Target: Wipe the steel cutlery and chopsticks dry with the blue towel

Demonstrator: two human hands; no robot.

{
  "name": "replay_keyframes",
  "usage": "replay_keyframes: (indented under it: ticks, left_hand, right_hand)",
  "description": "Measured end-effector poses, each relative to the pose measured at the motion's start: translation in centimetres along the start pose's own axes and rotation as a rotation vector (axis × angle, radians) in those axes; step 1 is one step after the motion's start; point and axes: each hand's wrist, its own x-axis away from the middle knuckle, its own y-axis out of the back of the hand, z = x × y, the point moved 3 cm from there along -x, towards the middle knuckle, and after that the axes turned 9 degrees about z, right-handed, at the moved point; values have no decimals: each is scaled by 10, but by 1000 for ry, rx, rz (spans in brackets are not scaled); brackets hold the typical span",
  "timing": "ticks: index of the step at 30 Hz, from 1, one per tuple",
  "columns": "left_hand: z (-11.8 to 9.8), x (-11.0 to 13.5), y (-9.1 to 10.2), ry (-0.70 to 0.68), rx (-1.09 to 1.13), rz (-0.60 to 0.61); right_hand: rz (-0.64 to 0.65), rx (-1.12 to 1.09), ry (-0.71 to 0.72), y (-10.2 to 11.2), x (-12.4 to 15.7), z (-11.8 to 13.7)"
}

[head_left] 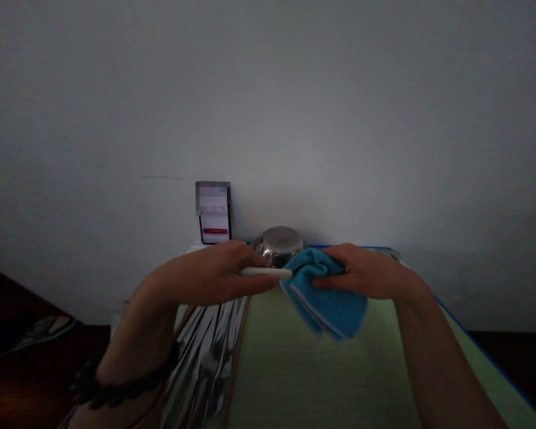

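slim white handle [265,272] of an implement, held level in a person's left hand [226,275], meets a soft turquoise-blue terry cloth [335,305] above a pale green, faintly streaked tabletop [317,381]. the left hand grasps the handle between thumb and fingers, its tip pointing toward the right hand [361,275], which clutches the bunched cloth from the other side. the cloth wraps around the far end of the implement, so what kind it is cannot be told; the cloth's lower corners hang loose, a paler edging showing along the folds. behind the two hands, near the wall, sits a round, shiny stainless-steel bowl [282,239], apparently upside down. just left of it, a dark-framed smartphone [214,223] stands upright against the plain grey-white wall [339,119], its screen lit, a red bar across the lower part and the top blurred out. below the left arm, many long, silvery metal pieces of cutlery [208,363] lie side by side, next to a thin brown strip [236,363]. a bracelet of dark round beads [116,390] circles the left wrist.
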Motion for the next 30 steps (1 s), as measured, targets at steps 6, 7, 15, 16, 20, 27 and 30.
replay_keyframes:
  ticks: [6, 7, 15, 16, 20, 27, 30]
  left_hand:
    - [8, 0, -2, 42, 11, 138]
    - [10, 0, -2, 52, 14, 145]
    - [11, -3, -6, 76, -12, 215]
    - [11, -3, -6, 83, -13, 223]
    - [15, -2, -5, 99, -13, 236]
    - [20, 1, -3, 156, -15, 220]
    - [19, 1, -3, 143, -27, 216]
  right_hand:
    - [5, -43, -56, 1, 2, -2]
    - [11, -42, -58, 1, 3, -2]
    - [130, 129, -92, -3, 7, 5]
    - [139, 138, -93, -3, 7, 6]
    - [152, 124, -103, -4, 8, 6]
    - [153, 144, -134, -4, 12, 1]
    - [161, 141, -127, -4, 12, 2]
